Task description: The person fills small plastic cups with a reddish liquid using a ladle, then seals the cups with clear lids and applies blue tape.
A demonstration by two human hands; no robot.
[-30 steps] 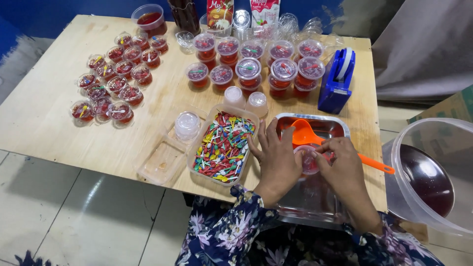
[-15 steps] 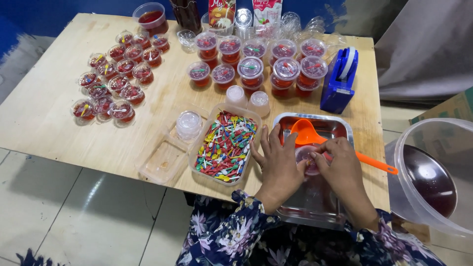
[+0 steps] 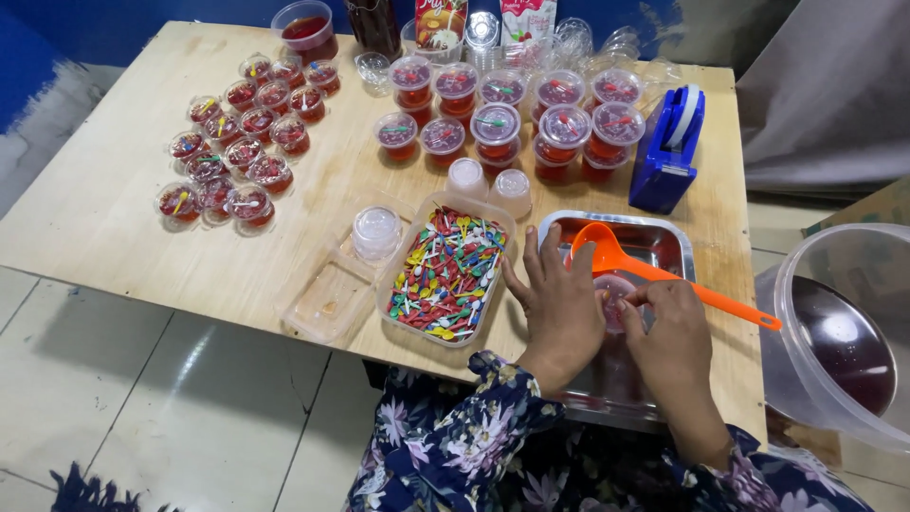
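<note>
Right now you are working both hands over the metal tray (image 3: 664, 237) at the near right of the table (image 3: 114, 218). Your left hand (image 3: 559, 308) is lying palm down with its fingers (image 3: 531, 261) spread and released, their tips reaching toward the far rim of the tray, while its thumb side is touching a small clear cup (image 3: 611, 294) with red liquid. Your right hand (image 3: 673, 337) is pinching that cup's edge; its fingers (image 3: 645, 296) are curled in, grasping the cup or its lid, though I cannot tell which. So the cup is sitting between your two hands, over the tray.

Just beyond your fingers, an orange ladle (image 3: 607, 254) is resting in the tray, its handle running right, past your right hand. Just left of your left fingers, a clear box of coloured spoons (image 3: 447, 275) is standing, with an empty clear tray (image 3: 327, 299) and a stack of lids (image 3: 376, 230) further left. Well beyond your fingers, filled cups (image 3: 502, 123) are sitting in rows, with a blue tape dispenser (image 3: 668, 152) to their right. Right of your right hand, off the table, a large clear bucket (image 3: 844, 332) is standing.
</note>
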